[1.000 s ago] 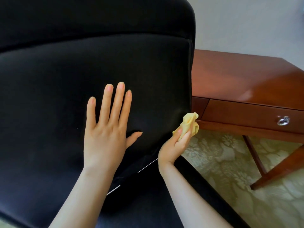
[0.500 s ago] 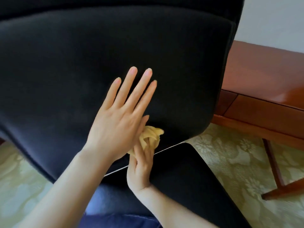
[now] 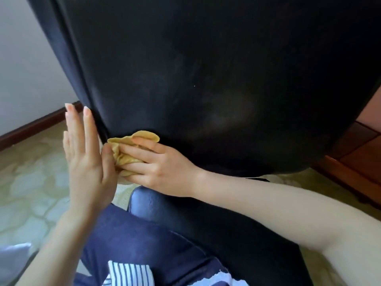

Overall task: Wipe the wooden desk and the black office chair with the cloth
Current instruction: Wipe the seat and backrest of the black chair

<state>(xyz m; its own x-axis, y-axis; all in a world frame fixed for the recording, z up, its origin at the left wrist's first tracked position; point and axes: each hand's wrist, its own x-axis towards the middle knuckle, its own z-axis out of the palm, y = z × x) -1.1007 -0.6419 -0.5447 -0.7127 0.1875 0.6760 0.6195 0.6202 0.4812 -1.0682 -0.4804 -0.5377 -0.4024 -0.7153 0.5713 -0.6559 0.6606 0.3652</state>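
1. Chair: its black backrest fills the upper frame and faces me. A faint pale smear shows on its lower middle.
2. Cloth: yellow and bunched. It lies against the lower left corner of the backrest, just above the seat.
3. Right hand: my arm reaches in from the right across the seat. The fingers are spread over the cloth and grip it, pressing it to the backrest. Folds of cloth stand up between them. The thumb is hidden.
4. Left hand: open and flat, fingers straight and together, pointing up. It lies along the left edge of the backrest. Its thumb touches the cloth, just beside my right fingertips.
5. Tabletop: a wooden corner shows at the right edge, behind the chair and well apart from both hands.
6. Floor: a pale patterned carpet lies to the left and right of the chair. A dark baseboard runs below the white wall.
7. My navy trousers are at the bottom, touching the front of the seat.
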